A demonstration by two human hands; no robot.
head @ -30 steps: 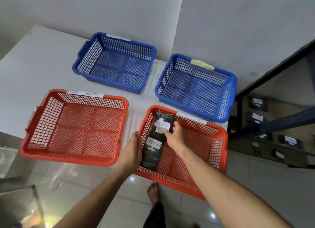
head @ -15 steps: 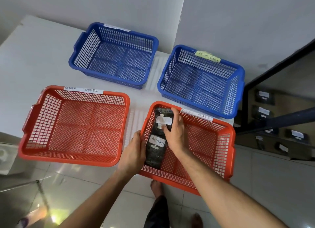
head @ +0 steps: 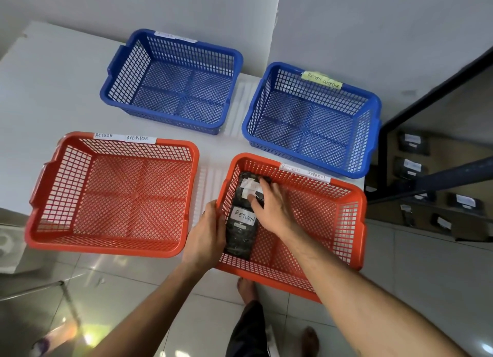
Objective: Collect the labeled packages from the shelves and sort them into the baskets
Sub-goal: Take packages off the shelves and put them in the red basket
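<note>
Right hand (head: 269,210) presses spread fingers flat on the dark plastic-wrapped package labelled RETURN (head: 241,223) lying in the near-right red mesh basket (head: 344,223), left hand (head: 206,236) gripping its rim, though the overhanging basket could tip off the white table (head: 40,90).

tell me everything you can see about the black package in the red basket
The black package is a long, crinkly, plastic-wrapped bundle lying flat along the left wall of the near-right red basket. A white label on it reads RETURN; another white tag sits nearer its far end. The right hand rests on top; the left hand grips the basket rim beside it.
</note>
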